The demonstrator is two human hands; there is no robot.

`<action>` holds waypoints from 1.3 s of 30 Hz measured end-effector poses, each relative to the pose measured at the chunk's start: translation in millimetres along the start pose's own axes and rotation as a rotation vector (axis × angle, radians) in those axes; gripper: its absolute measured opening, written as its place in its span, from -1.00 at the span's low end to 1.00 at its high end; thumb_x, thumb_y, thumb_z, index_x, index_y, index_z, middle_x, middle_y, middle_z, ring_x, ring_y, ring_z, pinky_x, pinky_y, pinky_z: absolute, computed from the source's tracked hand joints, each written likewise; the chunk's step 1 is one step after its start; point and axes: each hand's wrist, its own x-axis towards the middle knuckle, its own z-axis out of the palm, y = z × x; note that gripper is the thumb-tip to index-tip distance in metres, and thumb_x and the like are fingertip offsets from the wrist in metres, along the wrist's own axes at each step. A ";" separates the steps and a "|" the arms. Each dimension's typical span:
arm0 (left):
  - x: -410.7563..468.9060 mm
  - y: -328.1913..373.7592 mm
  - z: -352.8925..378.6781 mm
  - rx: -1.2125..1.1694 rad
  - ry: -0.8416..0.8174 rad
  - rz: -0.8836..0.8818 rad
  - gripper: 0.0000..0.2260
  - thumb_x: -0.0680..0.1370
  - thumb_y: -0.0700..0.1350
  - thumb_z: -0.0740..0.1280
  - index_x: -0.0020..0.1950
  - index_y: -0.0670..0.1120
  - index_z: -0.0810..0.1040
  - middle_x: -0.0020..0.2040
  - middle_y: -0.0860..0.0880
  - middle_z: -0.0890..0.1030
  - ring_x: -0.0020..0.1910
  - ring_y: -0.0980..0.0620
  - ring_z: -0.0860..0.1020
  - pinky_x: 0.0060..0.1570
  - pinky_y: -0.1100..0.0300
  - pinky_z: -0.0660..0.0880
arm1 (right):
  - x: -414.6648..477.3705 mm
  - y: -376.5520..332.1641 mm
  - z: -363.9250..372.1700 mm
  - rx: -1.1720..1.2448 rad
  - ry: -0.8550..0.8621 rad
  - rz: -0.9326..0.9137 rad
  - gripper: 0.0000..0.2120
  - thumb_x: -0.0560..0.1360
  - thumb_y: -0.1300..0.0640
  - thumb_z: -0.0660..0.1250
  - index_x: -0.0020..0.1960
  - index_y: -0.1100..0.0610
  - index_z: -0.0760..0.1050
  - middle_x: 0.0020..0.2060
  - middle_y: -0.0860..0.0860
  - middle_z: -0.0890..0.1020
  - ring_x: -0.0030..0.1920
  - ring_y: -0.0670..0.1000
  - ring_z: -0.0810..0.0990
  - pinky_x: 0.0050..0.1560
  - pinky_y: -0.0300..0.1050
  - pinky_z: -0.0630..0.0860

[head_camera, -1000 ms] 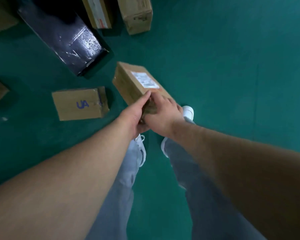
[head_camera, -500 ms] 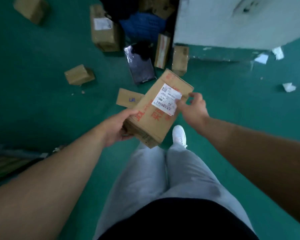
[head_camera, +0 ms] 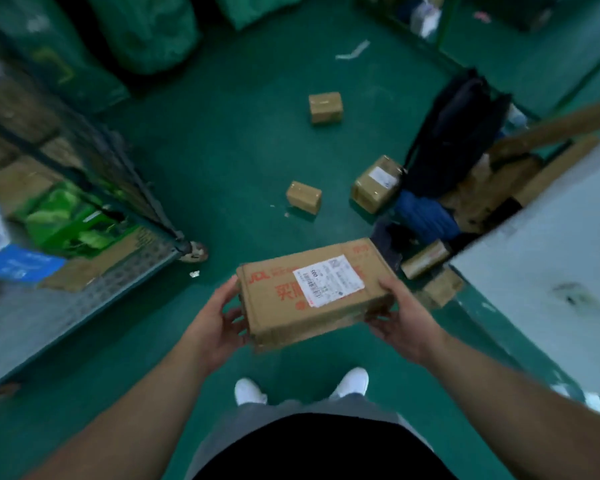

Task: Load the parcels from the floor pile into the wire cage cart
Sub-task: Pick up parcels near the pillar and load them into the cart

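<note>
Wire cage cart (head_camera: 118,282) already holds boxes (head_camera: 18,183); left hand (head_camera: 219,320) and right hand (head_camera: 400,320) curl fingers round the ends of one labelled parcel (head_camera: 312,292), not yet loaded; several floor parcels (head_camera: 303,196) await.

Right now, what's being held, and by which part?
A labelled cardboard parcel, held by its two short ends: the left hand grips the left end, the right hand the right end.
</note>
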 end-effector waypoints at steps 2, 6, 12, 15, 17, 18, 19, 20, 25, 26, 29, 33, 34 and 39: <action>-11.8 -7.7 -38.4 -0.089 0.049 0.060 -0.64 0.55 0.22 0.33 0.19 0.03 0.70 0.06 -0.13 0.70 -0.03 -0.11 0.60 0.04 -0.08 0.54 | -6.7 18.2 44.9 -0.041 -0.051 -0.001 -0.58 0.52 -0.17 0.38 0.29 0.03 0.51 -0.02 0.13 0.59 -0.20 0.08 0.57 -0.19 -0.10 0.44; -38.7 -21.2 -136.4 -0.230 0.212 0.114 -0.43 0.46 0.20 0.45 0.40 -0.01 0.48 0.22 -0.12 0.67 0.09 -0.06 0.62 -0.20 0.03 0.62 | -16.9 57.2 144.1 -0.186 -0.169 -0.010 -0.56 0.53 -0.14 0.38 0.35 0.00 0.51 0.13 0.08 0.69 -0.02 0.08 0.60 -0.12 -0.11 0.50; -91.8 -42.0 -306.2 -0.380 0.270 0.113 -0.57 0.53 0.16 0.42 0.34 0.05 0.49 0.31 -0.12 0.49 0.17 -0.19 0.56 0.22 -0.20 0.55 | -26.9 132.6 305.1 -0.476 -0.205 -0.042 -0.54 0.51 -0.14 0.42 0.33 0.04 0.52 0.10 0.08 0.71 -0.01 0.13 0.59 0.01 -0.03 0.49; -107.3 -40.1 -366.0 -0.448 0.375 0.166 -0.55 0.53 0.14 0.44 0.38 0.11 0.44 0.32 -0.07 0.49 0.19 -0.20 0.56 0.20 -0.15 0.55 | -33.0 171.2 373.4 -0.537 -0.299 -0.032 -0.60 0.55 -0.12 0.37 0.33 0.03 0.53 0.09 0.08 0.73 0.02 0.14 0.64 -0.04 -0.06 0.53; -119.6 -33.7 -415.3 -0.513 0.426 0.210 -0.55 0.54 0.13 0.43 0.39 0.08 0.45 0.34 -0.06 0.48 0.19 -0.20 0.55 0.18 -0.14 0.55 | -39.4 198.1 426.2 -0.593 -0.349 -0.020 -0.61 0.57 -0.11 0.35 0.33 0.04 0.52 0.05 0.08 0.73 -0.01 0.14 0.61 -0.10 -0.06 0.49; -124.7 -30.8 -433.8 -0.535 0.450 0.221 -0.57 0.55 0.12 0.43 0.38 0.07 0.47 0.34 -0.06 0.48 0.19 -0.20 0.55 0.18 -0.13 0.55 | -41.9 207.0 445.9 -0.625 -0.378 -0.020 -0.57 0.56 -0.13 0.37 0.35 0.04 0.51 0.05 0.08 0.71 -0.03 0.12 0.60 -0.17 -0.07 0.47; -130.2 -28.3 -454.1 -0.562 0.466 0.231 -0.60 0.56 0.11 0.42 0.36 0.06 0.49 0.34 -0.05 0.49 0.19 -0.20 0.56 0.19 -0.12 0.54 | -43.7 216.8 465.7 -0.664 -0.401 -0.015 -0.52 0.54 -0.16 0.38 0.38 0.02 0.48 0.08 0.06 0.70 -0.02 0.10 0.61 -0.21 -0.08 0.45; -134.6 -25.6 -470.8 -0.586 0.478 0.239 -0.63 0.56 0.10 0.41 0.34 0.06 0.51 0.34 -0.04 0.50 0.19 -0.20 0.56 0.19 -0.10 0.54 | -46.0 224.9 481.7 -0.690 -0.414 -0.012 -0.49 0.52 -0.18 0.40 0.39 0.00 0.46 0.14 0.05 0.70 0.04 0.11 0.65 -0.17 -0.04 0.46; -135.2 -1.2 -524.1 -0.648 0.513 0.263 -0.61 0.56 0.09 0.42 0.35 0.02 0.50 0.31 -0.03 0.53 0.18 -0.18 0.58 0.16 -0.03 0.52 | -46.1 235.4 541.8 -0.753 -0.422 0.012 -0.50 0.52 -0.20 0.38 0.38 -0.01 0.46 0.22 0.12 0.66 0.20 0.15 0.63 0.03 0.06 0.44; -131.9 6.7 -530.9 -0.655 0.512 0.262 -0.61 0.56 0.09 0.42 0.35 0.02 0.50 0.30 -0.03 0.53 0.17 -0.17 0.59 0.14 -0.02 0.52 | -43.8 233.5 553.5 -0.755 -0.422 0.013 -0.51 0.52 -0.19 0.38 0.37 -0.01 0.46 0.22 0.14 0.65 0.20 0.15 0.63 0.03 0.07 0.44; -115.7 31.8 -545.9 -0.679 0.518 0.258 -0.64 0.55 0.08 0.43 0.31 0.00 0.54 0.28 -0.04 0.56 0.11 -0.16 0.60 0.04 0.02 0.50 | -30.4 224.7 584.7 -0.753 -0.415 -0.001 -0.52 0.52 -0.18 0.39 0.36 0.01 0.47 0.18 0.16 0.67 0.23 0.19 0.61 0.09 0.08 0.44; -87.7 74.6 -569.6 -0.697 0.531 0.254 -0.66 0.55 0.05 0.44 0.27 -0.03 0.57 0.23 -0.08 0.60 0.02 -0.16 0.60 -0.05 0.05 0.46 | -3.1 211.3 631.9 -0.743 -0.410 -0.029 -0.55 0.54 -0.16 0.38 0.33 0.03 0.48 0.10 0.16 0.71 0.17 0.17 0.64 0.28 0.13 0.39; -78.7 87.6 -578.4 -0.699 0.533 0.254 -0.66 0.54 0.06 0.45 0.27 -0.03 0.57 0.22 -0.08 0.60 0.00 -0.15 0.60 -0.09 0.07 0.45 | 7.0 208.0 646.7 -0.751 -0.422 -0.030 -0.56 0.54 -0.16 0.38 0.34 0.03 0.48 0.06 0.14 0.73 0.12 0.15 0.65 0.31 0.15 0.38; -44.8 166.3 -630.1 -0.684 0.583 0.285 -0.67 0.53 0.05 0.46 0.24 -0.05 0.61 0.13 -0.06 0.63 -0.12 -0.10 0.56 -0.22 0.14 0.40 | 42.9 182.9 738.2 -0.795 -0.496 0.000 -0.43 0.43 -0.21 0.45 0.35 0.01 0.46 0.01 0.11 0.75 -0.01 0.12 0.63 -0.11 -0.01 0.33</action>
